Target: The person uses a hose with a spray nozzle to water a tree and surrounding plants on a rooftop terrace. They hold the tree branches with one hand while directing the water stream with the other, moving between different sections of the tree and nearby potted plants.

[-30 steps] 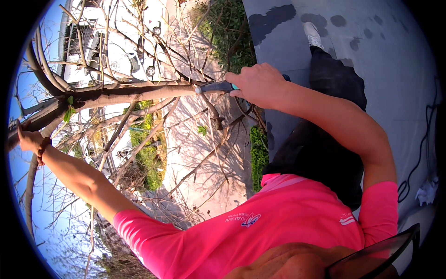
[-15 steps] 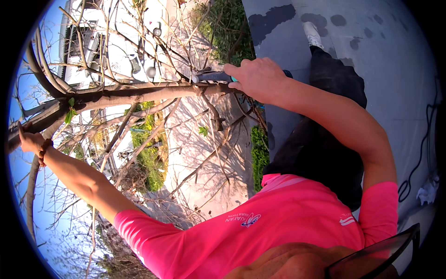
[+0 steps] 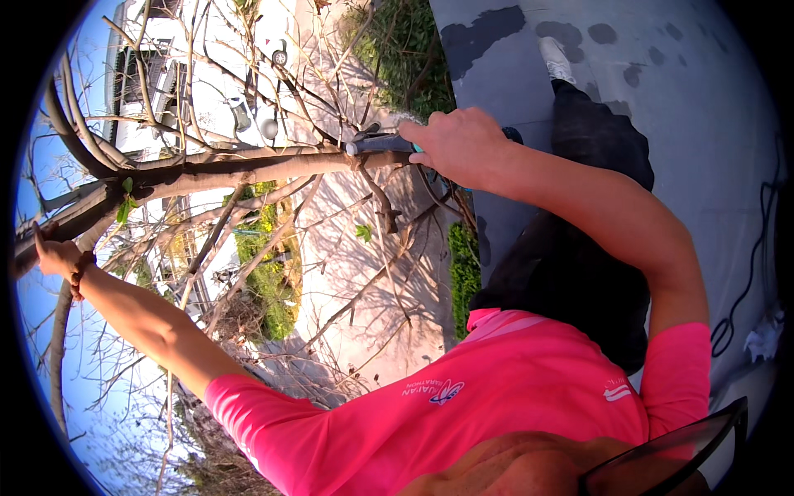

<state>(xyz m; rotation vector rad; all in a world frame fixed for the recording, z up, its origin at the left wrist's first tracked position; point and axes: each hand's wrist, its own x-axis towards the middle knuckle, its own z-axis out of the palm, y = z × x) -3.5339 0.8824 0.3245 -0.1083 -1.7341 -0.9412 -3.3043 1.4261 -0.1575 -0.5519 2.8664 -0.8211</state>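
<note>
A thick, bare tree branch [image 3: 273, 165] runs across the left half of the view and forks near its left end. At the far left, my left hand [image 3: 58, 255] is wrapped round the limb, one finger pointing up and the others partly hidden. A beaded bracelet [image 3: 81, 273] circles that wrist. My right hand [image 3: 467, 147] is closed on the handle of a small saw with teal and black parts. Its grey front part [image 3: 376, 145] lies along the branch's right end. Pale specks show beside it; the cutting edge cannot be made out.
Thin bare twigs [image 3: 364, 289] spread below and around the branch. Beyond lie a sunlit paved path [image 3: 331, 223] and green hedges [image 3: 463, 281]. A grey floor [image 3: 703, 165] with dark patches is on the right, with a black cable [image 3: 744, 289] on it.
My right hand and the saw have shifted very slightly, and pale specks now show near the saw. My left hand keeps its grip on the branch.
</note>
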